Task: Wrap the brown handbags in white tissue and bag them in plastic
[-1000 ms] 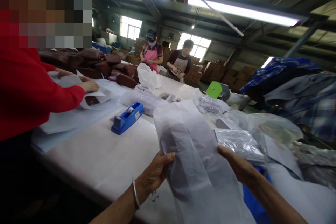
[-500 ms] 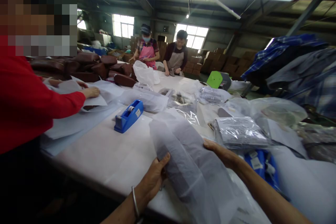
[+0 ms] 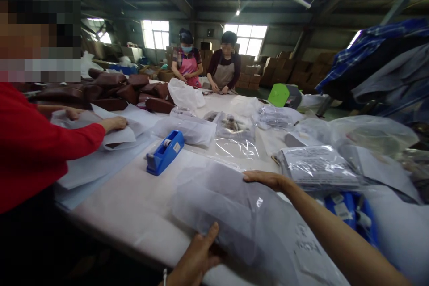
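A dark item wrapped in white tissue paper, inside a clear plastic bag [image 3: 228, 205], lies low over the white table [image 3: 134, 205] in front of me. My left hand [image 3: 197, 259] grips its near edge, thumb on top. My right hand [image 3: 264, 178] rests on its far edge, fingers curled over the paper. A blue tape dispenser [image 3: 165, 152] stands on the table just beyond, to the left.
A person in a red sleeve [image 3: 43, 143] at the left presses white paper [image 3: 117, 136] flat. Brown leather bags [image 3: 110, 87] are piled behind. Clear plastic packets [image 3: 315, 167] and bags crowd the right. Two aproned people work at the far end. Clothes hang at right.
The wrapped item has come down from upright to nearly flat on the table. My left hand slid toward me along its edge, and my right hand moved onto its far side.
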`<state>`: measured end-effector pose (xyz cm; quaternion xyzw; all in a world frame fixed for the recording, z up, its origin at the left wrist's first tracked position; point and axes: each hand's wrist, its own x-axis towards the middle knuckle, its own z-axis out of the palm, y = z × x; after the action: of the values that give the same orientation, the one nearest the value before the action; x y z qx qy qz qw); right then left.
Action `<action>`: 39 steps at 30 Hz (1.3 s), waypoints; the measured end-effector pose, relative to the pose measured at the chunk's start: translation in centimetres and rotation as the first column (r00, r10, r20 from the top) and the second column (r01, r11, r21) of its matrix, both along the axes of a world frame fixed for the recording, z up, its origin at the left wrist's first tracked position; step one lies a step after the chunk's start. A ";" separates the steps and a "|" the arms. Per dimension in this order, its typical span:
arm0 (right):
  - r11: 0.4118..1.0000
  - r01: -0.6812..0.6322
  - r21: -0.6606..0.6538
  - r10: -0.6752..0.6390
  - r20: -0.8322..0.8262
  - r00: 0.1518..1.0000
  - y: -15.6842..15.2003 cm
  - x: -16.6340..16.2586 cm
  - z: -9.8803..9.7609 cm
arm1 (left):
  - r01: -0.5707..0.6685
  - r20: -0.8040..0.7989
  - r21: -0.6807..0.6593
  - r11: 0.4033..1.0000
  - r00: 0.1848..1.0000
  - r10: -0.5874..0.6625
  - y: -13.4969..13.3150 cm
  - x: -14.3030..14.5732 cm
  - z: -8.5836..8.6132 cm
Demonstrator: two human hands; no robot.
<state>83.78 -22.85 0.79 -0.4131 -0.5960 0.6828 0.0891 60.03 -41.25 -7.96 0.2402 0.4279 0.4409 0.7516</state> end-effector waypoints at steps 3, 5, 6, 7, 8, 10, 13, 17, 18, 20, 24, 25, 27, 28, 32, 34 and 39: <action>0.998 -0.037 -0.049 0.038 0.017 0.999 0.5 -0.8 -1.9 | 0.265 -0.427 -0.089 0.960 0.861 -0.277 -0.1 -2.4 -0.6; 0.995 -0.074 -0.068 0.075 0.014 0.997 0.9 -1.2 -2.5 | 0.464 -0.584 -0.091 0.881 0.692 -0.425 -0.3 -4.1 0.4; 0.993 -0.100 -0.065 0.101 0.020 0.995 1.1 -1.4 -2.5 | 0.548 -0.638 -0.046 0.835 0.627 -0.447 -0.3 -4.7 1.3; 0.991 -0.128 -0.034 0.129 0.050 0.990 1.5 -1.6 -2.3 | 0.614 -0.687 0.019 0.789 0.582 -0.436 -0.4 -5.1 2.6; 0.988 -0.150 0.025 0.147 0.102 0.984 1.8 -1.6 -1.9 | 0.670 -0.733 0.086 0.738 0.544 -0.409 -0.4 -5.4 4.1; 0.969 -0.159 0.191 0.112 0.233 0.966 2.3 -1.7 -0.9 | 0.718 -0.810 0.234 0.656 0.517 -0.277 0.1 -5.4 6.9; 0.887 -0.051 0.458 -0.109 0.317 0.942 0.6 -2.1 0.8 | 0.666 -0.842 0.486 0.566 0.531 0.097 2.1 -4.7 8.6; 0.402 -0.054 0.914 -0.354 0.210 0.911 -7.5 -4.4 0.8 | 0.702 -0.841 0.538 0.468 0.410 0.353 5.4 -4.3 5.0; 0.279 -0.119 0.953 -0.316 0.208 0.926 -9.9 -5.1 0.1 | 0.722 -0.857 0.508 0.470 0.370 0.359 5.9 -4.4 3.8; 0.082 -0.232 0.969 -0.209 0.244 0.947 -13.6 -6.2 -1.8 | 0.727 -0.875 0.475 0.496 0.329 0.356 6.6 -4.8 1.6; 0.072 -0.316 0.946 -0.328 0.321 0.888 -15.4 -5.7 -6.4 | 0.612 -0.846 0.521 0.595 0.460 0.268 6.8 -6.0 -0.4; 0.092 -0.306 0.947 -0.372 0.318 0.872 -15.1 -5.2 -7.3 | 0.564 -0.826 0.533 0.630 0.510 0.242 6.8 -6.2 -0.6; 0.125 -0.237 0.963 -0.414 0.268 0.870 -14.5 -4.1 -8.5 | 0.478 -0.784 0.539 0.693 0.586 0.206 6.9 -6.6 -0.7; 0.155 -0.175 0.972 -0.425 0.225 0.877 -14.3 -3.7 -8.9 | 0.443 -0.769 0.535 0.719 0.607 0.199 7.0 -6.8 -0.7; 0.336 0.181 0.924 -0.567 0.045 0.823 -13.7 -2.6 -9.3 | 0.374 -0.759 0.586 0.719 0.565 0.325 8.2 -7.3 0.0; 0.386 0.369 0.845 -0.663 -0.023 0.748 -13.2 -2.3 -9.5 | 0.404 -0.757 0.633 0.661 0.504 0.416 9.4 -7.2 0.4; 0.460 0.712 0.530 -0.795 -0.112 0.596 -11.5 -2.2 -10.4 | 0.247 -0.683 0.533 0.809 0.690 0.239 12.2 -5.7 0.2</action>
<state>81.63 -34.35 -9.64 -0.6430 -0.5167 0.3484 0.4452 54.32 -29.06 -7.72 0.6148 0.5295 0.4176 0.4089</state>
